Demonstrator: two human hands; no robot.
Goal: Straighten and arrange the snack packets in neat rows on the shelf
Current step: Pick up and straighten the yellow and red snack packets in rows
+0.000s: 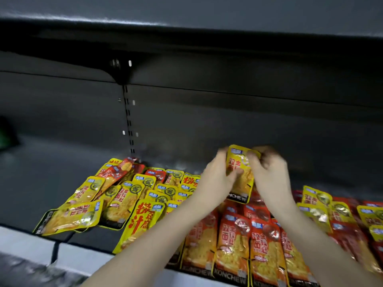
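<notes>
Gripped by both hands, left hand [215,179] and right hand [269,175], a yellow snack packet [240,175] is held upright above the dark shelf [51,175] (fingers curled round its sides). Below: red packets [244,245] in overlapping rows at front-right, yellow packets [124,193] jumbled to the left.

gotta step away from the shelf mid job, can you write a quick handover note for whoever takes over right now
Hands: the left hand and right hand both grip one yellow packet, raised above the shelf.
Done: the red packets at front centre lie side by side in a fairly neat row.
Left: the yellow pile on the left is jumbled and overlapping. The far-right packets mix yellow and red and lie askew. Place the held packet, then straighten those.
</notes>
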